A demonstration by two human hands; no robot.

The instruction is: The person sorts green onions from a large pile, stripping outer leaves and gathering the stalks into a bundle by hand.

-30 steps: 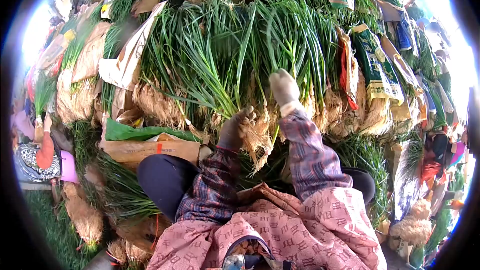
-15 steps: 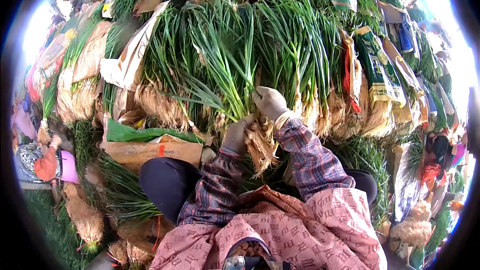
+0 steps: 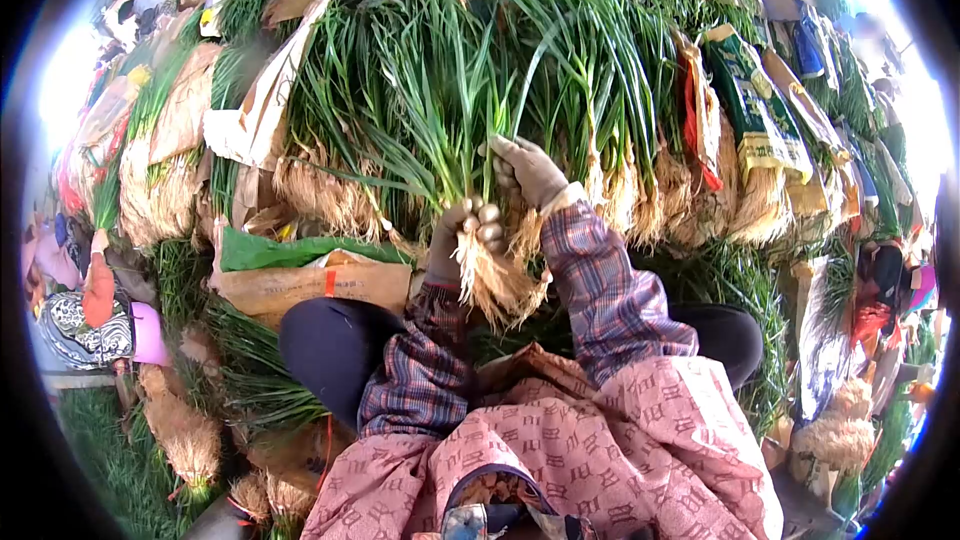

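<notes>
My gloved left hand [image 3: 462,242] is closed around a bunch of green onions [image 3: 440,130], just above their roots. Long green leaves fan upward from it, and the pale stringy roots [image 3: 497,285] hang below the fingers. To the right, slightly higher, my gloved right hand [image 3: 530,172] has its fingers curled around a green onion stalk [image 3: 512,100]; how many stalks it grips is hidden. Pale roots dangle under that hand too. Both hands are close together, in front of a dense row of upright green onions [image 3: 590,70] with roots facing me.
A brown paper sack [image 3: 290,290] with a green edge lies left of my knee [image 3: 335,360]. Printed green sacks [image 3: 745,100] stand among bundles at right. A person in an orange sleeve [image 3: 98,290] works at far left. My pink patterned apron [image 3: 600,450] covers my lap.
Both hands have risen a little, and my left hand has shifted left, its curled fingers now facing me. The far-left person's orange sleeve has moved up.
</notes>
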